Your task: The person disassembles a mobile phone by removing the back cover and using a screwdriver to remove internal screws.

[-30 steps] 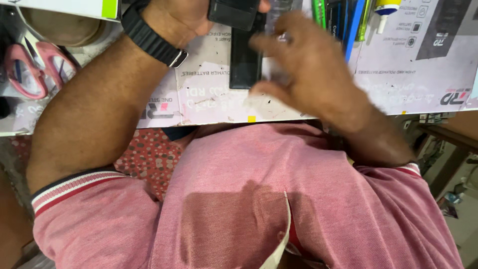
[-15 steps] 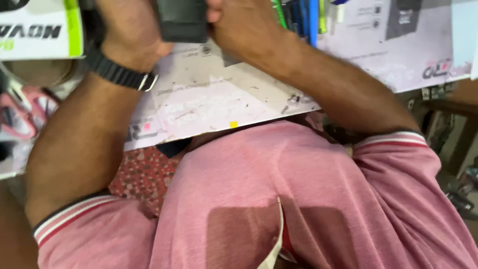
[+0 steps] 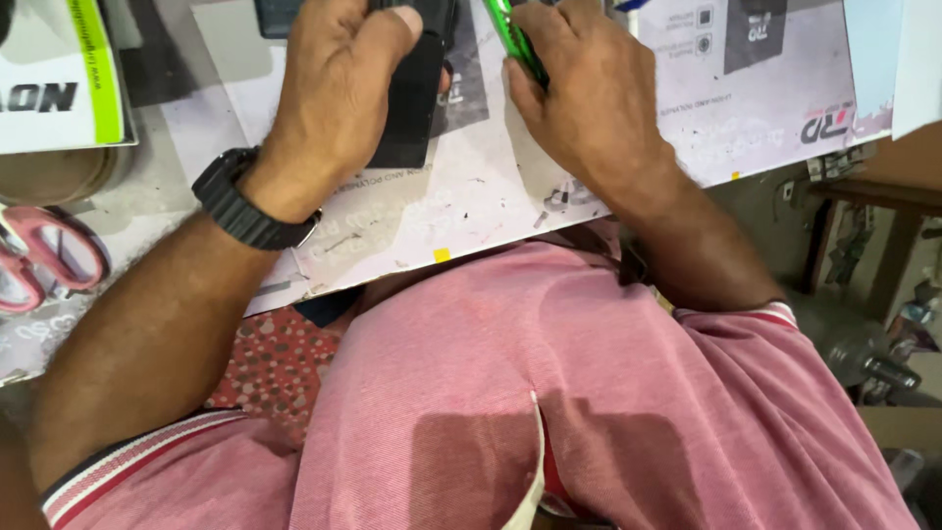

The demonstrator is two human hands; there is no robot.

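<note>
On the printed white sheet at the table's near edge, a black phone is being clamped by the left hand, while a green pen is being gripped by the right hand; pink scissors are lying far left

A cluttered worktop under a printed sheet

A white printed sheet covers the worktop beneath both hands, speckled with small bits of debris, its near edge overhanging toward the person. Under the left hand a black phone lies on the sheet. Well left of that hand lie pink scissors, with a tape roll and a white-and-green box above them.
</note>
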